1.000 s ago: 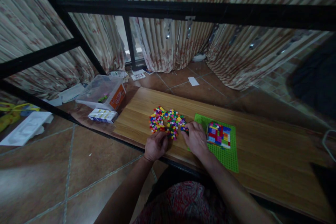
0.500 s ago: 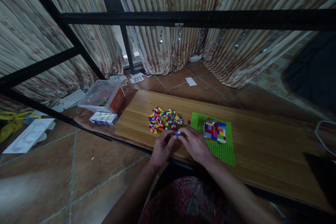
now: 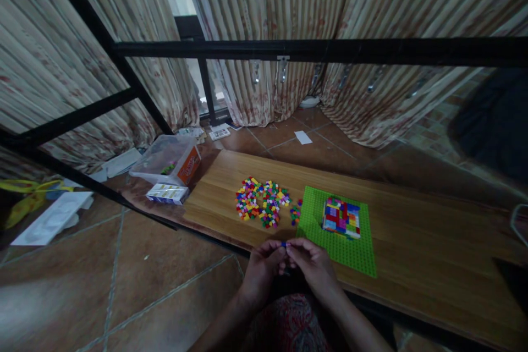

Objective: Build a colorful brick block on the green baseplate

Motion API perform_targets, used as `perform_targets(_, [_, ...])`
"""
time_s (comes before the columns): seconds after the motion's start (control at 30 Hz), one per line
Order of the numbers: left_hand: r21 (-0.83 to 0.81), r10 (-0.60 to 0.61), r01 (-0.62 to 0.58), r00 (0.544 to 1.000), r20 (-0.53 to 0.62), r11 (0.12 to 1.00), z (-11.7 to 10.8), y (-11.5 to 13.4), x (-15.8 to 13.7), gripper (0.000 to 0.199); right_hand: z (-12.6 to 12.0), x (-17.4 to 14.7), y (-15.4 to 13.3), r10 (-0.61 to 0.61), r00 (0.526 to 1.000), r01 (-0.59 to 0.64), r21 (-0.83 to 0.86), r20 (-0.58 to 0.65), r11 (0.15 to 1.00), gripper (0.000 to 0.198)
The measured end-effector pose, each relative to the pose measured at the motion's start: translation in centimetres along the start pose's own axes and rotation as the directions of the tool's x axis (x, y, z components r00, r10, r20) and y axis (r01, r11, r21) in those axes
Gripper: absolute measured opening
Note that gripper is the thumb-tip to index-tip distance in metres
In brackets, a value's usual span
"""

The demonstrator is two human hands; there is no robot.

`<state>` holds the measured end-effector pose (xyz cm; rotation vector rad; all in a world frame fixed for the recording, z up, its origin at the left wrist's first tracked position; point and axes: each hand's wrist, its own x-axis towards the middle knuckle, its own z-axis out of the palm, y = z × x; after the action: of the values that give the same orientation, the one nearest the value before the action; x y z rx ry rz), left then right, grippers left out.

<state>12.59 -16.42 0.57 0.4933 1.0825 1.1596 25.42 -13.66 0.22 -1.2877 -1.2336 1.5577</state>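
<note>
Between the fingertips of both hands is a small blue toy brick, mostly covered by fingers. My left hand pinches it from the left, and my right hand pinches it from the right, just over the table's near edge. Beyond them lies a loose heap of colourful toy bricks. A smaller cluster of bricks sits beside a green baseplate. On that baseplate stands a low multicoloured brick block, to the right of my hands.
The wooden table stretches to the right. At its left end are a clear plastic bin with an orange label and a small white-and-blue box. A black metal bar crosses in front of the curtains.
Both hands have drawn back toward my body with the brick, uncovering the near part of the heap and the small cluster. The camera view has tilted up slightly.
</note>
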Motion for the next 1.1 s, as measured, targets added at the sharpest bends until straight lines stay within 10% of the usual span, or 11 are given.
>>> perform_targets(0.7, [-0.110, -0.052, 0.053, 0.999, 0.012, 0.993, -1.7, -2.4, -0.4, 0.040, -0.2, -0.4, 0.4, 0.030, 0.994, -0.007, -0.224, 0.102, 0.975, 0.038])
perform_targets(0.9, [-0.093, -0.111, 0.107, 0.993, -0.032, 0.990, -2.3, -2.0, -0.4, 0.036, -0.2, 4.9, -0.5, -0.420, 0.908, 0.298, -0.675, -0.019, 0.675, 0.026])
perform_targets(1.1, [-0.073, -0.086, 0.081, 0.994, -0.072, 0.994, -3.1, -1.8, -1.1, 0.033, 0.1, 7.6, -1.1, -0.494, 0.869, 0.314, -0.807, 0.033, 0.500, 0.022])
